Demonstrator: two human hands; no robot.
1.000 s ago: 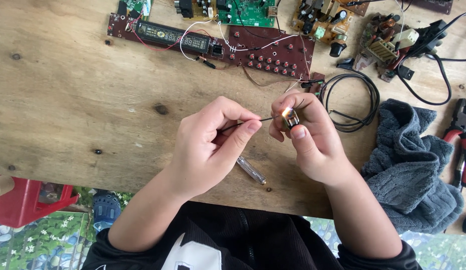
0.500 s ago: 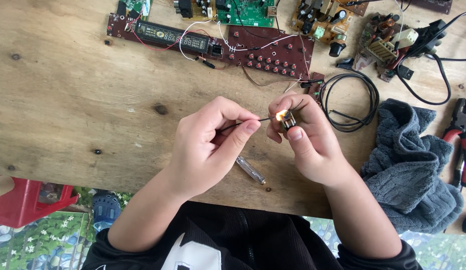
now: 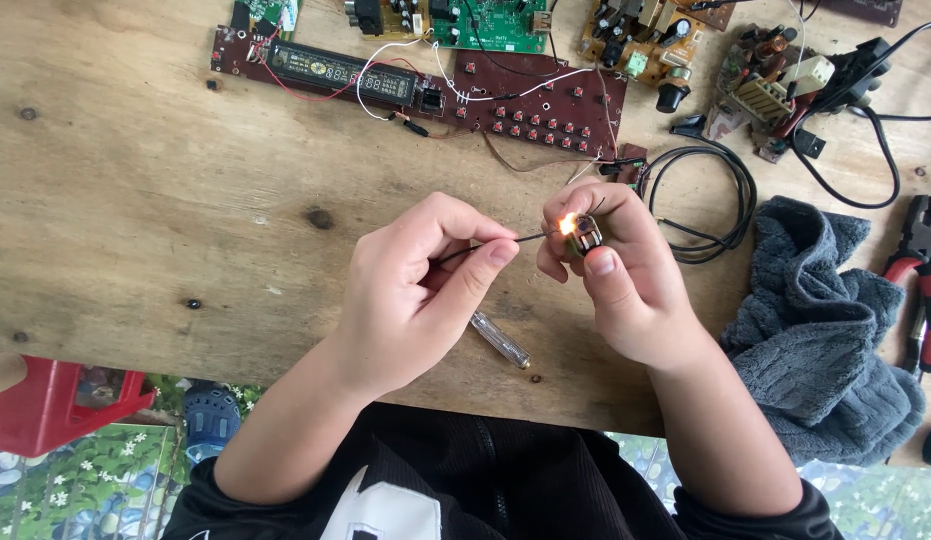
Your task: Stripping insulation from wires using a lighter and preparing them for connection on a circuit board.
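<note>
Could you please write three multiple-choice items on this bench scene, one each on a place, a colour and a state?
1. Where does the grey cloth lie?
A. right of the hands
B. left of the hands
C. on the boards

2. What colour are the grips of the pliers?
A. blue
B. red
C. yellow

3. What state is the lighter in?
A. unlit
B. lying on the table
C. lit

Answers: 1 A, it is heaped at the table's right edge. 2 B, red handles show beside the cloth. 3 C, a flame burns at its top, at the tip of the wire pinched by the left hand, while the right hand holds the lighter.
</note>
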